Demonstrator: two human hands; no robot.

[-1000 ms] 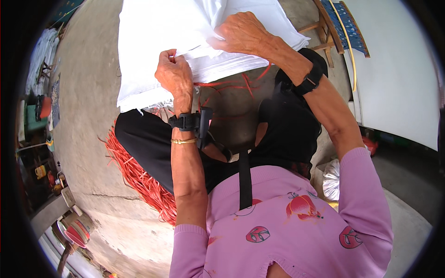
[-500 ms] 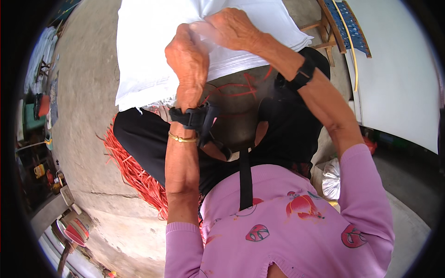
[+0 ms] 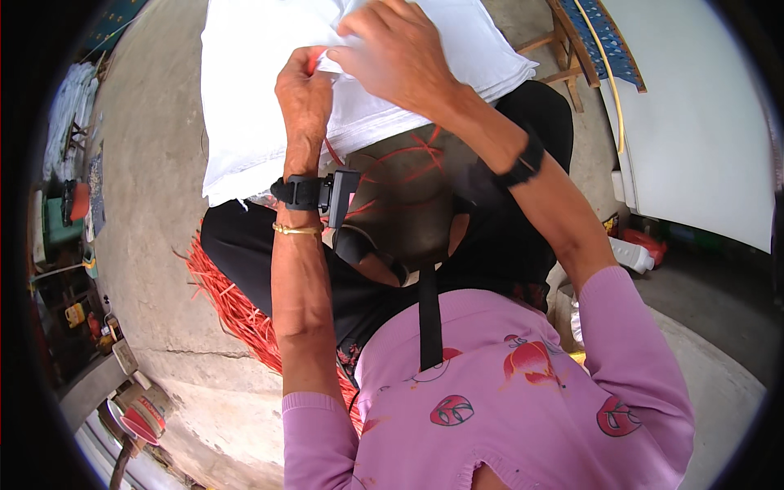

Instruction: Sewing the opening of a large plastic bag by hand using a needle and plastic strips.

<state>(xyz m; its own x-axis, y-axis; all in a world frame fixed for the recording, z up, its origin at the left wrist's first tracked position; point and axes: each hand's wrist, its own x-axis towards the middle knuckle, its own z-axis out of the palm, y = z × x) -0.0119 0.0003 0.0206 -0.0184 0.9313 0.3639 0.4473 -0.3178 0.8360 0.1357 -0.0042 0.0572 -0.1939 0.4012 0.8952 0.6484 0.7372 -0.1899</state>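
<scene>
A stack of white cloth (image 3: 253, 122) lies spread over my knees, its edges layered and a little frayed. My left hand (image 3: 306, 98) is closed in a pinch on a gathered bit of this cloth, with a spot of red showing at its fingertips. Below that hand a thin red strip (image 3: 332, 153) hangs past the cloth's near edge. My right hand (image 3: 400, 61) is over the cloth just right of the left one, its thumb close to the gathered bit. Its bent fingers are smeared by motion, so what they hold is unclear.
A bundle of red strips (image 3: 233, 294) lies on the concrete floor beside my left leg. Loose red strips (image 3: 420, 151) cross the dark area between my knees. At the right are a wooden stool (image 3: 563, 61), a large white panel (image 3: 694, 122) and a white bottle (image 3: 633, 255).
Both hands have shifted slightly left, and the right hand's fingers have lifted away from the left hand. The red strip below the left hand now shows. The view has moved a little.
</scene>
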